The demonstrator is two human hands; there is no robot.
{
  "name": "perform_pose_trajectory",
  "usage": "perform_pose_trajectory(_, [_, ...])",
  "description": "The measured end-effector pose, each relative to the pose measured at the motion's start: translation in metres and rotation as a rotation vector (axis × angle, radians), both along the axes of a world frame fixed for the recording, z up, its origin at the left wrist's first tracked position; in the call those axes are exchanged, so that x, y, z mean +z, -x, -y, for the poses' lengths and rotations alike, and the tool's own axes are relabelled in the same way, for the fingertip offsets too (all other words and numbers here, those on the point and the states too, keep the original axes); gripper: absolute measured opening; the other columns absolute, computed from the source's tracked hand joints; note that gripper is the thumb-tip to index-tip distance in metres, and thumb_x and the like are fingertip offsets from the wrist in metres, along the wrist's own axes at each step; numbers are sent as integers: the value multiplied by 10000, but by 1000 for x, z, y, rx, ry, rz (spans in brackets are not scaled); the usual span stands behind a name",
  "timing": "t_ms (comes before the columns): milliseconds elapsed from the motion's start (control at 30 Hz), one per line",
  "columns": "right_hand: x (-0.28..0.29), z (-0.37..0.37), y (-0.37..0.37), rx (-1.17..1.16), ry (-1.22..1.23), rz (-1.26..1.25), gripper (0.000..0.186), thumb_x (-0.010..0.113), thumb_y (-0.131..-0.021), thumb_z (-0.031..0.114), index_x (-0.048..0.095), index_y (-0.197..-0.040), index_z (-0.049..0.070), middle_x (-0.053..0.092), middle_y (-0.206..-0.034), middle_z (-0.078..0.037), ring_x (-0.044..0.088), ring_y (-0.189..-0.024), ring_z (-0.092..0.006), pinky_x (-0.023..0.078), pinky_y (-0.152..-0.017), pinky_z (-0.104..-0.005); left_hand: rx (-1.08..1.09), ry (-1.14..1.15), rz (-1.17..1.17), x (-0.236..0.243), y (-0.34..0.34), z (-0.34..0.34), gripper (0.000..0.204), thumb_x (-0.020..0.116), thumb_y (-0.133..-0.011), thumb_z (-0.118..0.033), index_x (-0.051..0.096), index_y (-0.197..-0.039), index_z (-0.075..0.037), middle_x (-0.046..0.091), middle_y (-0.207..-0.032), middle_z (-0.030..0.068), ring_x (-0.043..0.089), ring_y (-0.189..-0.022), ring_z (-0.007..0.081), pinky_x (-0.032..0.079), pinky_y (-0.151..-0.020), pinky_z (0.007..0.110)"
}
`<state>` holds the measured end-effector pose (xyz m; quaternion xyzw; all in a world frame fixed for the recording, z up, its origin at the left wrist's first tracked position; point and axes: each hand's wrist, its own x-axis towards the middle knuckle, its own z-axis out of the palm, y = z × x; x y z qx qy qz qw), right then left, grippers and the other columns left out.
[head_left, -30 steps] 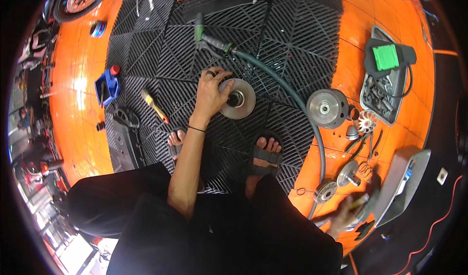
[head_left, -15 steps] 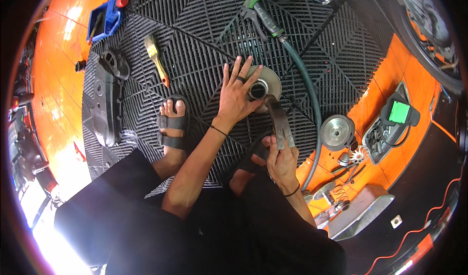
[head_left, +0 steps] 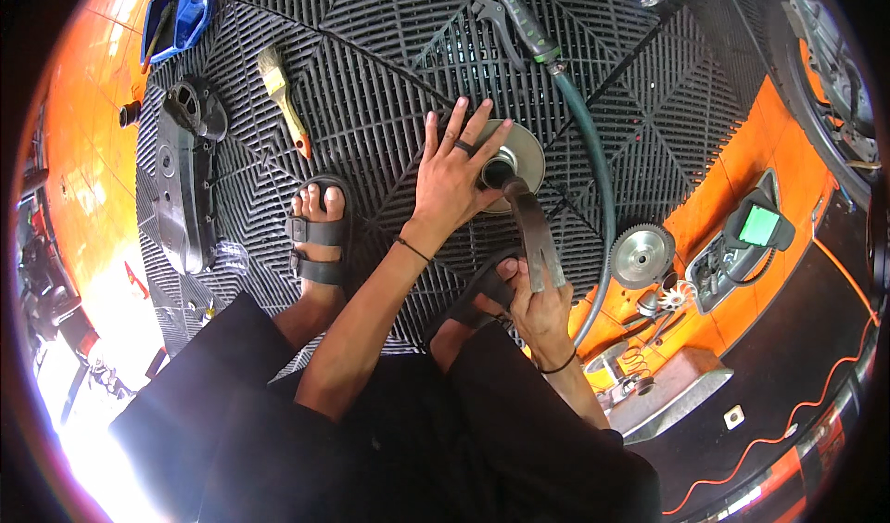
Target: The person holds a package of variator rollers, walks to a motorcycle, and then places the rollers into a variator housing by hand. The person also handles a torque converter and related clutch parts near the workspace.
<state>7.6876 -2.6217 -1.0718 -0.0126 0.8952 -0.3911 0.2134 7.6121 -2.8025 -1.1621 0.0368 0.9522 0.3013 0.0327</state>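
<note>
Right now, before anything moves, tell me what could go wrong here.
The hammer has its head close to the left hand on the metal disc; a stray blow might catch it. The disc lies on a ribbed mat and could slip if struck off-centre. The right foot's toes sit beside the right hand; a dropped hammer could hurt them.

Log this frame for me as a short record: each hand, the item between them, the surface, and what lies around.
left hand: open, fingers spread over the left part of a metal disc
right hand: closed on a claw hammer
contact: hammer's end overlaps the disc's centre tube in this view; whether they touch, cannot tell
surface: black ribbed mat
left side: paintbrush, black cover, blue container
beyond: green-and-black spray gun on a hose
right side: toothed metal wheel, green panel
</note>
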Motion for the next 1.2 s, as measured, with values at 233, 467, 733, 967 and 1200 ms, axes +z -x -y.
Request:
perform_pose_trajectory(233, [-2, 2, 0, 2, -40, -69, 173, 562, -963, 92, 642, -1058, -28, 669, -831, -208, 667, -719, -400, 517, -629, -466, -15, -2, 22, 1, 0, 0, 976, 880, -619, -352, 453, -1496, -300, 326, -1607, 7, 240, -1507, 318, 169, -1220, 625])
perform_pose_trajectory(467, [2, -2, 11, 71, -8, -7, 429, 536, -969, 103, 474, -1368, -41, 678, -993, -262, 690, -783, -438, 567, -642, -473, -4, 12, 9, 1, 3, 1, 987, 890, -597, -347, 466, -1487, -303, 342, -1600, 14, 253, -1504, 322, 182, -1218, 617])
perform_pose_trajectory(733, [8, 0, 31, 135, -21, -4, 458, 541, -946, 48, 437, -1382, -49, 653, -729, -201, 698, -652, -351, 546, -582, -445, -38, 66, 43, 1, 1, 1, 956, 850, -661, -443, 427, -1508, -310, 310, -1613, 11, 220, -1516, 303, 174, -1229, 586])
perform_pose_trajectory(967, [11, 3, 43, 83, -6, -1, 404, 527, -952, 50, 466, -1346, -18, 654, -700, -173, 690, -617, -336, 553, -579, -433, -3, 24, 3, -1, 4, -2, 992, 875, -622, -423, 435, -1503, -307, 324, -1605, 7, 228, -1511, 319, 168, -1227, 602])
perform_pose_trajectory(1200, [10, 3, 36, 24, -34, -94, 200, 534, -1000, 113, 617, -1115, -27, 626, -687, -204, 647, -591, -386, 491, -554, -461, 0, 27, -33, 0, -2, -2, 882, 809, -701, -534, 477, -1481, -293, 352, -1595, 19, 246, -1507, 311, 181, -1216, 605])
